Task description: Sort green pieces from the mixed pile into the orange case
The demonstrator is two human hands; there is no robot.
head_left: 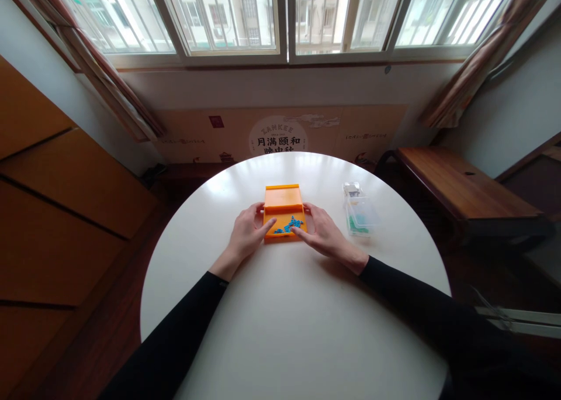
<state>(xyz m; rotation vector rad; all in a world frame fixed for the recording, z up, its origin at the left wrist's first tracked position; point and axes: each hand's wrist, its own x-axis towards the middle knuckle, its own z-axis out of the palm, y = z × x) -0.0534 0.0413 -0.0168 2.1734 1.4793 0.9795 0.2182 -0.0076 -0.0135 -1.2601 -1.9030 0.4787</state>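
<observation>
An orange plastic tray with a raised ridge across its middle sits near the centre of the white table. Several small blue pieces lie heaped in its nearer half; their exact kind is too small to make out. Along the tray's left side, my left hand grips it, thumb over the near part and fingers partly hidden behind the edge. From the right side my right hand holds the same tray, its thumb close to the blue pieces.
To the right on the round white table stands a clear plastic box with green contents and some small items at its far end. A wooden bench is beyond the table at right, orange cabinets at left.
</observation>
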